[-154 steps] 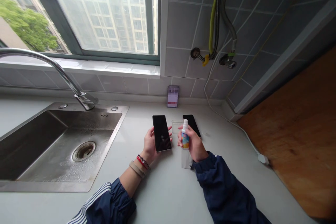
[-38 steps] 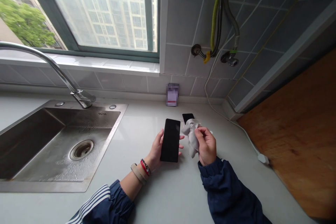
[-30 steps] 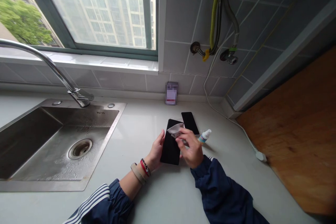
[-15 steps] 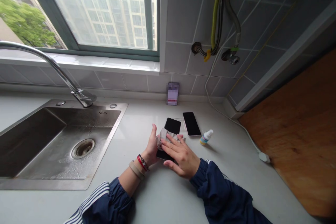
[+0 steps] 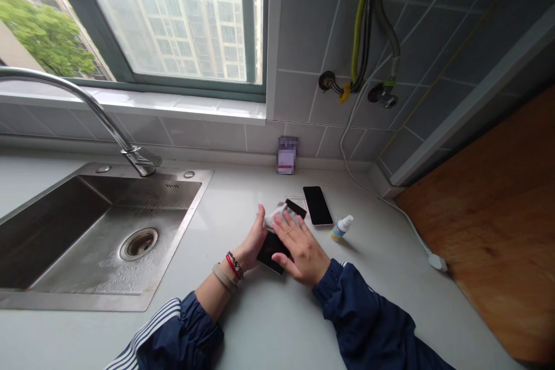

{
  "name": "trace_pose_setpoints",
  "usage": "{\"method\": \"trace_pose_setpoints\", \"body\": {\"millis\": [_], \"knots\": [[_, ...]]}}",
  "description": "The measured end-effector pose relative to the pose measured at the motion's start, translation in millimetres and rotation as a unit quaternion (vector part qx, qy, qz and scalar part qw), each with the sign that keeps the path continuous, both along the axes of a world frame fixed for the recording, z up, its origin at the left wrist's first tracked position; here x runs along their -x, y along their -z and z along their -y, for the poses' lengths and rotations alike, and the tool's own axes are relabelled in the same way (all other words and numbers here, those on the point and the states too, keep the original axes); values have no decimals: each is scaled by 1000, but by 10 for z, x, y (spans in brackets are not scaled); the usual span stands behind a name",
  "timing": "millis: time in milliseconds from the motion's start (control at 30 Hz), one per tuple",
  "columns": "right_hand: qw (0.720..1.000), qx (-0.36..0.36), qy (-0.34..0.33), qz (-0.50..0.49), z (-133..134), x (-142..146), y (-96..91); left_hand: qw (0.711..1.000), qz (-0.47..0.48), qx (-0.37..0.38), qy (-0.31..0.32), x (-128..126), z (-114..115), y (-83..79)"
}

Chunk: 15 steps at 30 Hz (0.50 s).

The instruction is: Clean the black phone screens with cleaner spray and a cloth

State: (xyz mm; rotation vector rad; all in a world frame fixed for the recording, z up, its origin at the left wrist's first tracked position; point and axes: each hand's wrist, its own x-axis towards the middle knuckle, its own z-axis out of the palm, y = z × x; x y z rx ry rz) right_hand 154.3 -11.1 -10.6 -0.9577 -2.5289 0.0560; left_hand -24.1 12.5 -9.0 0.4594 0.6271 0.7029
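Observation:
My left hand point(image 5: 252, 244) grips a black smartphone point(image 5: 269, 248) along its left side, thumb raised. The phone lies tilted between my hands, its screen facing up. With fairly straight fingers, my right hand point(image 5: 307, 253) presses a crumpled pale cloth point(image 5: 274, 218) against the upper part of the screen. The cloth and my fingers hide part of the phone, though a far corner shows beyond them. Just right of these stands a small white spray bottle point(image 5: 341, 228) with a coloured label. Behind it lies a second smartphone point(image 5: 317, 206), dark screen up.
A clear flat case point(image 5: 295, 199) lies beside the second phone. Against the back wall leans a blurred purple packet point(image 5: 287, 155). To the left are a wet steel sink point(image 5: 173, 243) and a curved faucet point(image 5: 102, 113). A white cable with a plug point(image 5: 437, 262) runs along the right.
The cloth under my right hand has slid up the screen toward its far end, baring more of the lower screen. My left hand keeps its hold; the view shifts slightly.

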Motion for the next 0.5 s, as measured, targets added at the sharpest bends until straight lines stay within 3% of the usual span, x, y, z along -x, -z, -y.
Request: {"method": "trace_pose_setpoints", "body": {"millis": [133,233,400,500], "knots": [[999,16,-49,9,133,134,2,998,70,5,-6,34,-37,-5],[1000,6,-17,-1,64,136,11,998,58,-1,-18,37,-29,-29],[994,-19,95,-49,-33,82,50,998,17,-36,-40,14,7,-28],[998,-16,53,-33,88,140,62,997,39,-33,-53,25,-4,-21]]}}
